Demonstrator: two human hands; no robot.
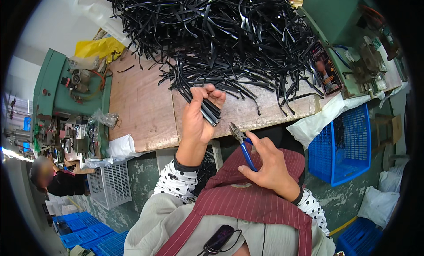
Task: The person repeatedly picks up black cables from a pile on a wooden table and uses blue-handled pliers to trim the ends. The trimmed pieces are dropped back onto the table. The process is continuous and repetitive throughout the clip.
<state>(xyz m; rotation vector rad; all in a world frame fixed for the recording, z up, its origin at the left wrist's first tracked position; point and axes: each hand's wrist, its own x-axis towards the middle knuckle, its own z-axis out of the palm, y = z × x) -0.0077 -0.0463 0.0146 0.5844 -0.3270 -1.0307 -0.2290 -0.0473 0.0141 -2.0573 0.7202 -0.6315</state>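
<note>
My left hand (196,123) is closed round a bundle of black eyeglass temples (211,112), their cut-looking ends together and their curved tips pointing away over the table. In my right hand (270,170) is a pair of diagonal cutters (247,155) with blue handles. The cutters' metal jaws lie just right of the bundle, apart from it. A large heap of loose black eyeglass temples (212,35) covers the far part of the wooden table (143,110), and several stray ones reach toward its front edge.
Green machines stand on the left (53,90) and right (335,13). A yellow bag (99,48) lies at the back left. Below the table are a blue crate (340,145) on the right and a white crate (110,185) on the left. Another person (66,181) sits far left.
</note>
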